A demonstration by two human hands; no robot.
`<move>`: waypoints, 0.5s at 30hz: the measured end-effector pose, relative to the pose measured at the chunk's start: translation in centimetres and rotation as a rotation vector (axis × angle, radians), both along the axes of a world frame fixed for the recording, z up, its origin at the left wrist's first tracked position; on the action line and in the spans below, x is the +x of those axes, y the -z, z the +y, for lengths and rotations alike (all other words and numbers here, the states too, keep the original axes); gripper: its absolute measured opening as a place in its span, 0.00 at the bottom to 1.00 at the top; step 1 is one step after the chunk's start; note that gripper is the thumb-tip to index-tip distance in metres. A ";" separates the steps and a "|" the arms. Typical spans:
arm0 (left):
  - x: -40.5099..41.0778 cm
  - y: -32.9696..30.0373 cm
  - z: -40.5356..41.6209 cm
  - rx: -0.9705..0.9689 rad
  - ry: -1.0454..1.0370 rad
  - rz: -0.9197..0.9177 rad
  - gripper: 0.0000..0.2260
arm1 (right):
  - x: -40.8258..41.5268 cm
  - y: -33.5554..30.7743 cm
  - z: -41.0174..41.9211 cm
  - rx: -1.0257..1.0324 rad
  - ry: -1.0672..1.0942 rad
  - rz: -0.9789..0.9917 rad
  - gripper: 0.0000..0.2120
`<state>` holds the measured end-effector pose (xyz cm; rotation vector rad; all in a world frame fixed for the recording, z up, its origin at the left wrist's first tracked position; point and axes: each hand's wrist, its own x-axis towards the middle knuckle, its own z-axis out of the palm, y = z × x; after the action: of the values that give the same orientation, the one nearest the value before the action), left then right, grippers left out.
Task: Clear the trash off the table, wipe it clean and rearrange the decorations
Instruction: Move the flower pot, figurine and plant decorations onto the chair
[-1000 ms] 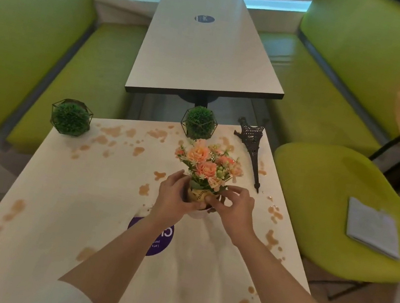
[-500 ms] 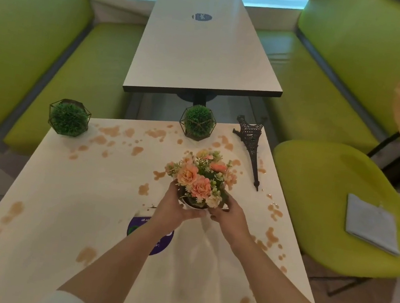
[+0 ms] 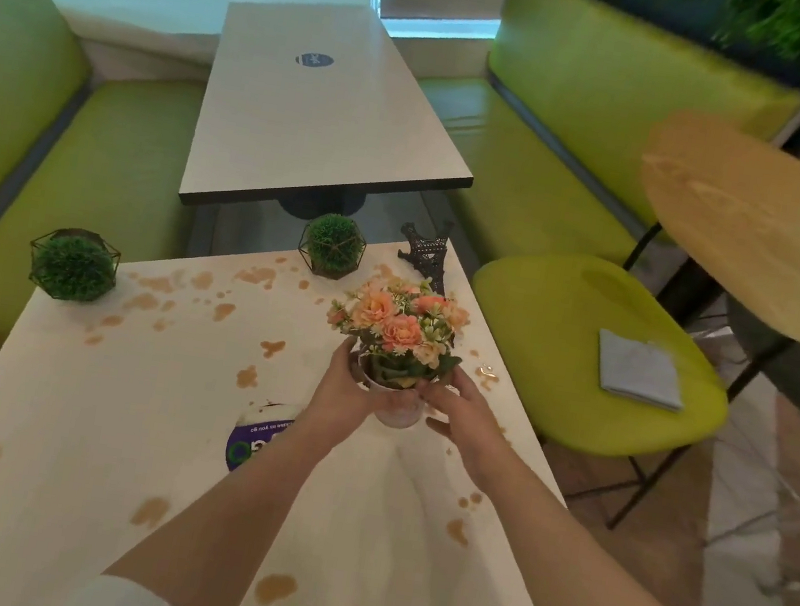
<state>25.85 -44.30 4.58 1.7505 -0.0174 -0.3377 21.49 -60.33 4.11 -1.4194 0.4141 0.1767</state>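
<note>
Table point(image 3: 121, 417) not yet wiped: brown stains all over the top, near edge to far edge. No loose trash visible on it. Flower pot point(image 3: 396, 401) held over the right half, whether lifted clear of the surface unclear; left hand point(image 3: 349, 388) and right hand point(image 3: 462, 410) wrapped round the white cup from either side. Two green ball plants point(image 3: 73, 267) and dark tower model point(image 3: 426, 255) at the far edge. Grey cloth point(image 3: 639, 369) folded on the green chair point(image 3: 558, 378) beside, untouched. Wiping and final arranging probably all left.
</note>
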 end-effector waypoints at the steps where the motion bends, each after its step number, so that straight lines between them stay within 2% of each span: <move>1: -0.4 -0.7 -0.8 -0.013 0.026 -0.009 0.43 | -0.6 -0.5 -0.6 0.011 0.028 -0.015 0.19; 5: -1.7 -3.1 -4.0 -0.073 0.096 -0.041 0.27 | -2.1 -2.3 -2.8 0.039 0.101 -0.064 0.13; 11: -2.2 -5.6 -9.0 -0.084 0.176 -0.055 0.29 | -3.9 -4.6 -7.6 0.087 0.183 -0.106 0.12; 15: -2.3 -6.7 -13.6 -0.117 0.206 -0.086 0.24 | -3.9 -5.5 -12.2 0.093 0.236 -0.105 0.11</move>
<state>23.57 -57.93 11.25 1.6490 -0.2761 -0.4034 17.55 -72.54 9.63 -1.2710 0.4763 -0.0688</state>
